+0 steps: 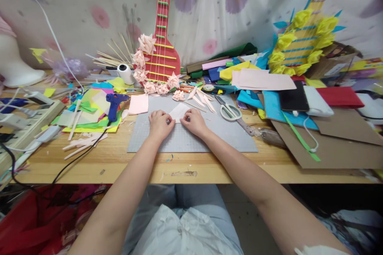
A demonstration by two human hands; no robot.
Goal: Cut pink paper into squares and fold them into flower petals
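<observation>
A small pale sheet of paper (178, 112) lies over the grey cutting mat (191, 141), its near edge between my two hands. My left hand (160, 124) pinches the left end of that edge with curled fingers. At the right end, my right hand (194, 121) grips the same paper between thumb and fingers. Just beyond them are a pink paper flower (178, 95) and several folded pink strips (201, 97). To the left lies a pink paper square (138, 104). Scissors with pale handles (230, 112) rest on the right of the mat.
A red paper guitar with pink flowers (161, 61) leans at the back; a yellow one (302, 44) stands at the right. A blue glue gun (115, 105) lies on coloured paper at the left, its cord crossing the table. Brown cardboard (299, 149) covers the right side.
</observation>
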